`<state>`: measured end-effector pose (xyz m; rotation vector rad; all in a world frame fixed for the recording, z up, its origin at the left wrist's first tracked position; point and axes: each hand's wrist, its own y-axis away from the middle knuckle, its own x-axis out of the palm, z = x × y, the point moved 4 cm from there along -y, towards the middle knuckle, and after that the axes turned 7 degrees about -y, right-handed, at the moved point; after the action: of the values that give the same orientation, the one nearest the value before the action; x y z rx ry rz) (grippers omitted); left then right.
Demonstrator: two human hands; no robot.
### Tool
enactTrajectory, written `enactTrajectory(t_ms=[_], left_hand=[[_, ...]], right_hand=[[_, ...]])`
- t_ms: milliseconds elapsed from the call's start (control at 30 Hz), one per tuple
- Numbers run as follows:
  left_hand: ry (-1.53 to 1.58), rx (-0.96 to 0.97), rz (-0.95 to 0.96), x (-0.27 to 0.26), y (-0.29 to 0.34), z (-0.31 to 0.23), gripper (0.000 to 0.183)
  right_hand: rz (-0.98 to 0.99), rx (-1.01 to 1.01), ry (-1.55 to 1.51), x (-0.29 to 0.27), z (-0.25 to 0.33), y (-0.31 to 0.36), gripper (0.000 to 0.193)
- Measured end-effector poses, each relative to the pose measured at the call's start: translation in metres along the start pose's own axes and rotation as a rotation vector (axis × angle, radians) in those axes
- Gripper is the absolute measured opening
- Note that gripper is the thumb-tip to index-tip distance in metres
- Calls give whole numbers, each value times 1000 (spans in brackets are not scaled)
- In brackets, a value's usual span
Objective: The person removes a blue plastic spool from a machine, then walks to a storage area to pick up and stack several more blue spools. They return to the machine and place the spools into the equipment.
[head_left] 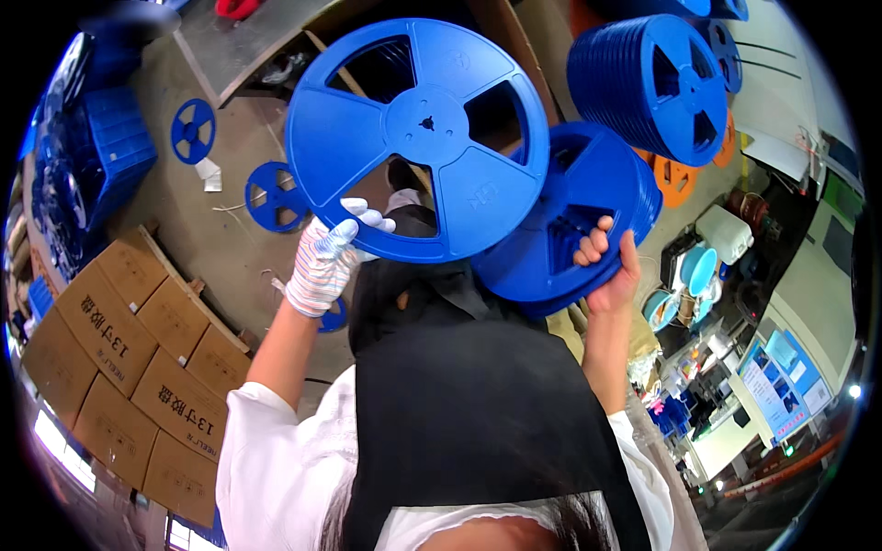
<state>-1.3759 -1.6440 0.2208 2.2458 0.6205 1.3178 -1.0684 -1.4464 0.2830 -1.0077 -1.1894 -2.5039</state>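
Note:
My left hand point(326, 266), in a striped white glove, grips the near rim of a large blue plastic reel disc point(354, 129). The disc is raised in front of me, its face toward me, with wide wedge-shaped openings around a hub. Bare, my right hand point(612, 268) is closed on the right rim of a stack of similar blue reel discs point(528, 253). Its fingers reach through an opening, and the thumb lies along the outer edge. The raised disc overlaps part of this stack; how many discs the right hand grips is hidden.
Another blue disc stack point(648, 87) stands at the far right beside orange discs point(675, 179). Beyond the raised disc is an open cardboard box point(505, 37). Loose blue reels point(276, 196) lie on the floor at left, near stacked cartons point(129, 367). Turquoise basins point(698, 268) sit at right.

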Motion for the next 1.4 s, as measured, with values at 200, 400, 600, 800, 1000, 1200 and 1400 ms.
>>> enactTrajectory(t_ms=[200, 400, 600, 800, 1000, 1200, 1400], left_hand=[[193, -21, -18, -9, 4, 7, 26], [207, -19, 13, 0, 2, 8, 24], [155, -29, 21, 2, 3, 7, 25], [-33, 14, 30, 5, 5, 5, 26], [-70, 34, 97, 12, 7, 2, 27], [-166, 279, 8, 19, 10, -32, 16], [-486, 373, -14, 5, -5, -47, 25]], right_hand=[[-10, -47, -52, -18, 8, 13, 33], [-9, -42, -140, -22, 5, 18, 30], [34, -23, -184, -23, 3, 19, 31], [121, -28, -234, -25, 4, 21, 30], [166, -89, -250, -25, 8, 29, 32], [310, -82, -366, -30, 11, 25, 34], [468, -162, -542, -26, 2, 23, 31]])
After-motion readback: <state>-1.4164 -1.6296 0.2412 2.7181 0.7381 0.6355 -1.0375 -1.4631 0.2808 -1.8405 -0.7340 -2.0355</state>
